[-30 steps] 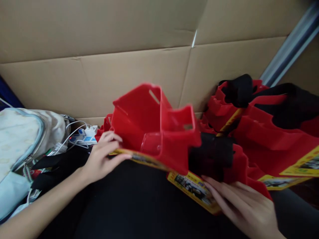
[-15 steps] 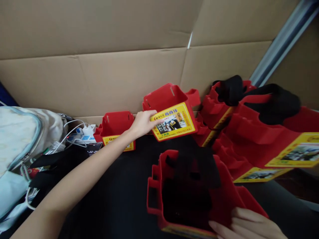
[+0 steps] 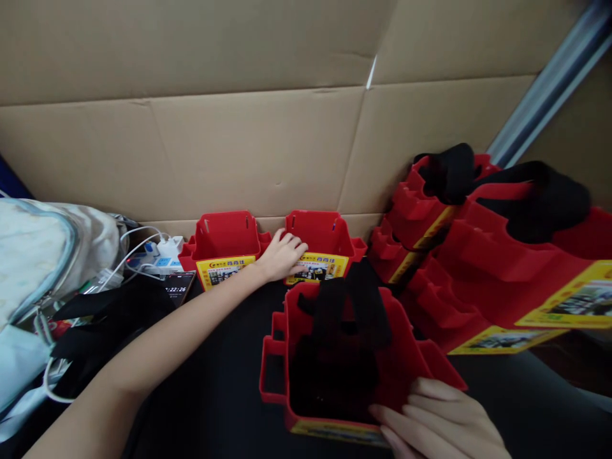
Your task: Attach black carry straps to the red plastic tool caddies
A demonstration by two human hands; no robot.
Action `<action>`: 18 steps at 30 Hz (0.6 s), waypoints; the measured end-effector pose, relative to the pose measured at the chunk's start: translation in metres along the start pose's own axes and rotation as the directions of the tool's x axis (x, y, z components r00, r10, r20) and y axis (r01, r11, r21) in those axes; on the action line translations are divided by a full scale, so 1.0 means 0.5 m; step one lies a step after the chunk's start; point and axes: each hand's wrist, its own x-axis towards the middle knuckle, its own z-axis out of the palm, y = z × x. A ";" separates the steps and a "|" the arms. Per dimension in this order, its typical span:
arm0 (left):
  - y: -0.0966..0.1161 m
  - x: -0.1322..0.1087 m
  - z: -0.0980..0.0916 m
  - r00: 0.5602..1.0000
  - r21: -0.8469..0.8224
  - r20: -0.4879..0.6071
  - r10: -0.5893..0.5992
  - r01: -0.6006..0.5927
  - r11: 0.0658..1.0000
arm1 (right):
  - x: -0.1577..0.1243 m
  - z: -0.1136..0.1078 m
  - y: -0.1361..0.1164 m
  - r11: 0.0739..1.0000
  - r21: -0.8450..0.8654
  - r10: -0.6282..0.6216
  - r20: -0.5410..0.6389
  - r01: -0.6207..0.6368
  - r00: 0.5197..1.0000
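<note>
My left hand (image 3: 285, 256) reaches to the back, its fingers closed over the front left edge of a red plastic tool box (image 3: 318, 231) with a yellow label. That box stands upright against the cardboard. Beside it on the left is a similar red box (image 3: 225, 233). In the foreground, my right hand (image 3: 437, 421) grips the front right rim of a larger-looking red box (image 3: 399, 366), fingers over the rim. A black strap (image 3: 329, 309) hangs across that box, and its dark inside is hard to make out.
Stacked red boxes with black straps (image 3: 502, 255) stand on the right. A power strip (image 3: 165, 262) with white cables, a phone (image 3: 179, 287) and a pale bag (image 3: 33, 255) lie left. Behind stands a cardboard wall (image 3: 239, 153); a metal post (image 3: 540, 89) rises at right.
The box in my left hand has come down from a tilted, raised position to upright beside the left one. The foreground box and my right hand have shifted left in view.
</note>
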 end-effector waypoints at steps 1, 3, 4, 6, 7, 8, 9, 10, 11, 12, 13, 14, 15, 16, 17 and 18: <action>-0.008 -0.013 -0.008 0.999 0.015 -0.024 -0.024 0.024 1.000 | -0.002 0.004 0.004 1.000 0.009 -0.012 0.011 0.012 1.000; -0.033 -0.052 -0.024 0.990 0.049 -0.075 -0.123 0.127 0.991 | -0.007 0.010 0.011 0.999 0.024 -0.024 0.034 0.024 0.999; -0.049 -0.078 -0.031 0.979 0.064 -0.089 -0.183 0.189 0.980 | -0.008 0.014 0.015 0.999 0.033 -0.029 0.044 0.027 0.999; -0.084 -0.132 -0.039 0.962 0.090 -0.061 -0.266 0.271 0.958 | -0.005 0.026 0.024 0.997 0.063 -0.051 0.030 0.049 0.998; -0.102 -0.157 -0.042 0.961 0.096 -0.026 -0.277 0.278 0.956 | 0.000 0.035 0.029 0.995 0.080 -0.066 0.013 0.065 0.998; -0.118 -0.178 -0.043 0.962 0.099 0.013 -0.275 0.272 0.957 | 0.008 0.045 0.034 0.992 0.095 -0.083 -0.009 0.084 0.997; -0.132 -0.195 -0.044 0.964 0.096 0.049 -0.262 0.257 0.962 | 0.018 0.057 0.040 0.988 0.109 -0.104 -0.036 0.108 0.994; -0.143 -0.207 -0.043 0.966 0.091 0.076 -0.249 0.242 0.966 | 0.030 0.070 0.046 0.984 0.123 -0.125 -0.059 0.131 0.990; -0.150 -0.214 -0.042 0.967 0.085 0.093 -0.239 0.231 0.969 | 0.042 0.083 0.052 0.978 0.139 -0.147 -0.073 0.156 0.986; -0.155 -0.216 -0.041 0.967 0.078 0.102 -0.232 0.224 0.971 | 0.054 0.096 0.058 0.972 0.155 -0.169 -0.076 0.180 0.983; -0.157 -0.216 -0.039 0.968 0.069 0.104 -0.227 0.221 0.973 | 0.066 0.108 0.064 0.965 0.170 -0.192 -0.070 0.201 0.979; -0.158 -0.213 -0.037 0.969 0.059 0.103 -0.224 0.219 0.974 | 0.076 0.118 0.068 0.959 0.182 -0.210 -0.053 0.216 0.976; -0.158 -0.209 -0.036 0.970 0.045 0.099 -0.221 0.217 0.975 | 0.085 0.127 0.072 0.955 0.191 -0.226 -0.032 0.228 0.974; -0.158 -0.205 -0.037 0.972 0.028 0.092 -0.217 0.216 0.976 | 0.092 0.134 0.073 0.952 0.194 -0.239 -0.011 0.237 0.971; -0.157 -0.202 -0.040 0.974 0.006 0.083 -0.212 0.213 0.977 | 0.098 0.140 0.074 0.953 0.187 -0.246 0.010 0.240 0.969; -0.157 -0.199 -0.046 0.976 -0.021 0.068 -0.208 0.210 0.978 | 0.103 0.143 0.072 0.957 0.172 -0.244 0.032 0.235 0.969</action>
